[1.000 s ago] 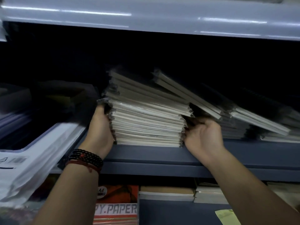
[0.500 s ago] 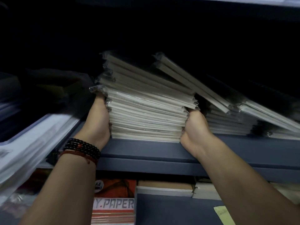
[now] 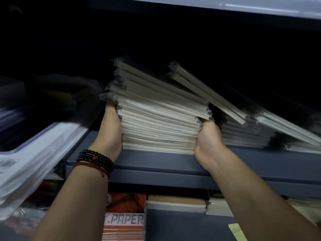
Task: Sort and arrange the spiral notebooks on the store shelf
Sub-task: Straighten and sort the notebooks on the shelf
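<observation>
Stack of plastic-wrapped cream notebooks [image 3: 159,131] on the grey-blue metal shelf [image 3: 156,161], squeezed from both sides.
My left hand [image 3: 111,131] presses flat against its left side; my right hand [image 3: 208,136] pushes its right side, fingers tucked from sight, grip unclear.

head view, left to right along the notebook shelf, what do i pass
plastic-wrapped white packs → left hand → notebook stack → right hand → second notebook stack
</observation>
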Motion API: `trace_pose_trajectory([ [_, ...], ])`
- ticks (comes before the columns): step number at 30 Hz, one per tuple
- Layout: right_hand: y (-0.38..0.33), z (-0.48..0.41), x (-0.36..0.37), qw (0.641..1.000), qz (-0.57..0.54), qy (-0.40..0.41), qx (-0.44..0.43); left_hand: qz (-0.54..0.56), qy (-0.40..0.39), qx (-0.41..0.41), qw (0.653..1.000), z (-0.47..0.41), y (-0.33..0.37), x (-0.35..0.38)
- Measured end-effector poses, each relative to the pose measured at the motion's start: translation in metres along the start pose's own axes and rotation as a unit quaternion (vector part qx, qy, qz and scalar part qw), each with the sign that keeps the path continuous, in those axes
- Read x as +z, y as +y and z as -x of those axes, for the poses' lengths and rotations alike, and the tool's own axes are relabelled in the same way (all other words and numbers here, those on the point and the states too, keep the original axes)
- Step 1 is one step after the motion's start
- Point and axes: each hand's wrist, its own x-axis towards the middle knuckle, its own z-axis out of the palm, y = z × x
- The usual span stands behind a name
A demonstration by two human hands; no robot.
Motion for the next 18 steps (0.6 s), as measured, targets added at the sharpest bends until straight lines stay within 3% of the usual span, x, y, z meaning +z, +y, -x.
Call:
trace_pose_trajectory([
  [5, -0.004, 0.005, -0.009, 0.998, -0.056, -0.018, 0.012, -0.013, 0.035, -0.010, 0.999, 0.011, 0.009, 0.007],
  [9, -0.014, 0.010, -0.014, 0.992, -0.118, 0.006, -0.039, 0.008, 0.089, 0.013, 0.996, 0.016, 0.027, 0.008],
  [12, -0.018, 0.013, -0.013, 0.996, -0.079, 0.003, -0.035, 0.060, 0.050, 0.050, 0.996, 0.017, 0.040, 0.010],
  [18, -0.031, 0.013, -0.002, 0.999, -0.041, 0.017, -0.030, -0.028, 0.084, 0.078, 0.993, 0.019, 0.050, 0.017],
])
